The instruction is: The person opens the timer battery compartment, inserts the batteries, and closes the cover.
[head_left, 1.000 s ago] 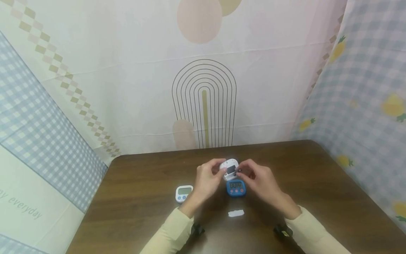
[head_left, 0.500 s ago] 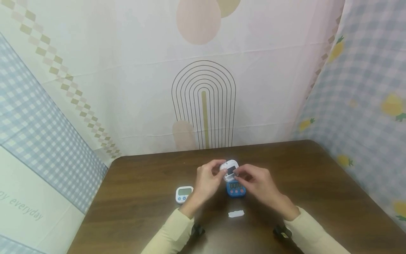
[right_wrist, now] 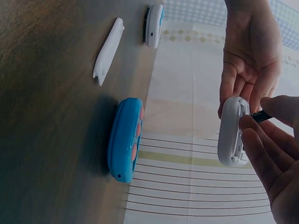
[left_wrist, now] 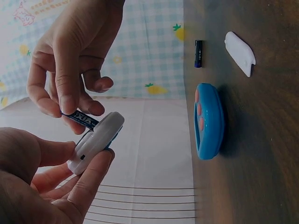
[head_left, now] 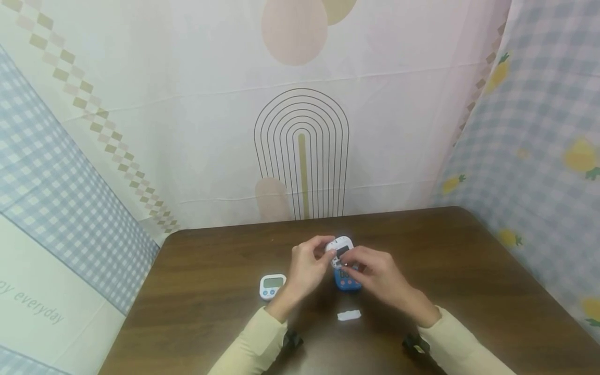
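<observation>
My left hand (head_left: 305, 266) grips a white digital timer (left_wrist: 96, 142) by its edge, raised off the table with its back toward me and the battery bay uncovered. Between right thumb and fingers, my right hand (head_left: 384, 276) pinches a dark AAA-size battery (left_wrist: 83, 119). One end of that battery meets the timer's open back in the left wrist view; how deep it sits is hidden by fingers. Below the hands a blue timer (head_left: 348, 284) lies on the table, partly covered by the right hand in the head view. Nearer me lies a white battery cover (head_left: 349, 315).
A second white timer (head_left: 272, 285) with blue buttons lies left of my left forearm. Another dark battery (left_wrist: 198, 53) rests on the brown wooden table (head_left: 211, 291), near the cover and the blue timer. Patterned cloth (head_left: 211, 130) hangs behind the table.
My right hand has shifted slightly left and down across the timer's back, bringing the battery to its bay. The left hand and the timer have hardly moved.
</observation>
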